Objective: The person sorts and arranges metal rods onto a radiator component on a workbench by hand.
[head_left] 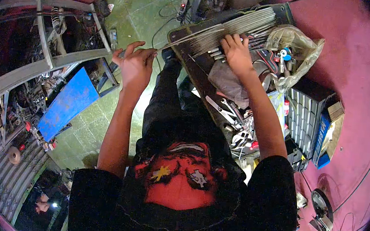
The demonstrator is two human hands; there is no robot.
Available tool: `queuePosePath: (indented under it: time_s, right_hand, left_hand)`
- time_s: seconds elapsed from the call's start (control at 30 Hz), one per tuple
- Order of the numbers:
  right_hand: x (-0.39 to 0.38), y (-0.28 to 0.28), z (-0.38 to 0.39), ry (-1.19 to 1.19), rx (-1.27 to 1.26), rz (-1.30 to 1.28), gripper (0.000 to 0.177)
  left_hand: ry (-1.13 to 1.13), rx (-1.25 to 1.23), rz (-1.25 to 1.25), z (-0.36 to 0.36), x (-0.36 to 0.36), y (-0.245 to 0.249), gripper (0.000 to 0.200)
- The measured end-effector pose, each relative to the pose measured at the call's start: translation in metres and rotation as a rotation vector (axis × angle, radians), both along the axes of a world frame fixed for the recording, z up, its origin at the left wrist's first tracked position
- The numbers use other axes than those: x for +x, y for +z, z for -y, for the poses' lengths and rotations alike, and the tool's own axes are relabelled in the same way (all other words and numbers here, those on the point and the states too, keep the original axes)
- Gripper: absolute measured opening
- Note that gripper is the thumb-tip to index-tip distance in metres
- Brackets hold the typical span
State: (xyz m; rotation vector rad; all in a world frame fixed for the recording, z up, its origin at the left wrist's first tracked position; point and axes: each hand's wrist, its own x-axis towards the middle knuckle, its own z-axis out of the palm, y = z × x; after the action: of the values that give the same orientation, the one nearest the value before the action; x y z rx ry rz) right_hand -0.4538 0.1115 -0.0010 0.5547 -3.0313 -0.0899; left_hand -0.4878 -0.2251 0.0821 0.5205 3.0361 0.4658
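A bundle of long thin metal rods lies across the dark work table. My right hand rests on the near side of the bundle, fingers bent over several rods and short metal pieces; what its fingertips grip cannot be made out. Out past the table's left end, my left hand pinches the end of a thin rod between thumb and finger, its other fingers raised. That rod slants from the left hand up to the bundle. A grey cloth lies under my right wrist.
Right of the rods are a plastic bag with tools and a drawer cabinet. Wrenches lie nearer me. At left stand a metal-framed rack and a blue panel. A power strip lies on the floor.
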Motion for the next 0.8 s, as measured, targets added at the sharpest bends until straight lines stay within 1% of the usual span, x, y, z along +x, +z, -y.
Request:
queuePosePath:
  time_s: [0.2, 0.27, 0.37, 0.57, 0.67, 0.8]
  right_hand:
    - [-0.006, 0.001, -0.005, 0.044, -0.022, 0.002, 0.031]
    - [-0.005, 0.002, -0.004, 0.029, 0.011, 0.055, 0.033]
    - [-0.007, 0.001, -0.006, 0.047, 0.016, 0.030, 0.033]
    - [-0.012, 0.013, -0.008, 0.104, -0.020, 0.072, 0.029]
    - [-0.011, 0.012, 0.000, 0.127, -0.023, 0.053, 0.028]
    - [-0.010, 0.012, 0.004, 0.100, -0.024, 0.052, 0.028]
  left_hand:
    - [0.006, 0.006, -0.007, 0.001, -0.001, 0.000, 0.013]
    - [0.010, 0.011, -0.001, 0.003, 0.000, -0.001, 0.013]
    - [0.001, 0.007, -0.016, 0.003, 0.001, -0.001, 0.014]
    - [0.006, 0.020, -0.007, 0.003, 0.005, -0.001, 0.013]
    - [-0.013, 0.027, -0.023, 0.007, 0.007, -0.005, 0.013]
    - [-0.001, 0.020, 0.000, 0.008, 0.008, -0.008, 0.013]
